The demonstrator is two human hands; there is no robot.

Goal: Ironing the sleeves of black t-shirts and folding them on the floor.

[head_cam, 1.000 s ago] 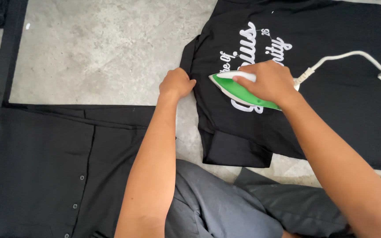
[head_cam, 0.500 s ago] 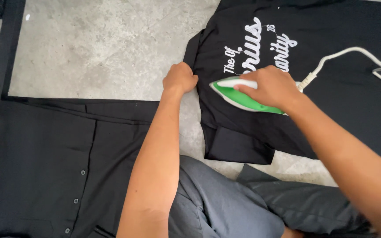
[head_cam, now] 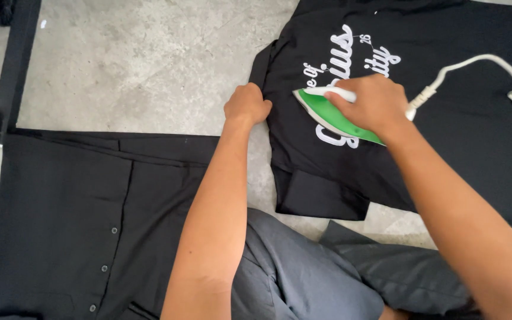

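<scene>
Toward the upper right of the frame, a black T-shirt [head_cam: 445, 136] with white script lettering lies spread flat on the grey concrete floor [head_cam: 131, 65]. The right hand [head_cam: 368, 104] is wrapped shut around the white handle of a green and white clothes iron [head_cam: 327, 115], whose soleplate rests on the printed part of the shirt, nose pointing to the left of the frame. A white power cord [head_cam: 475, 65] runs from the iron's rear toward the right edge. The left hand [head_cam: 247, 105] is curled into a loose fist, pinching the shirt's left edge near the sleeve and holding the cloth taut.

Judging from this, the pressing of the shirt front is under way, with the iron over the lettering. A next pass would call for keeping the fabric stretched flat with the left hand while the iron glides, and minding the cord so that it does not drag across the cloth.

At the lower left, a black buttoned garment [head_cam: 78, 225] lies flat, well apart from the iron. Grey trousers [head_cam: 303, 278] on the person's legs fill the bottom centre. A dark frame leg [head_cam: 16, 65] crosses the upper left.

The iron's soleplate and controls are hidden under the hand, the lettering is partly covered, and the shirt's right side and the cord's far end are cut off by the frame.
</scene>
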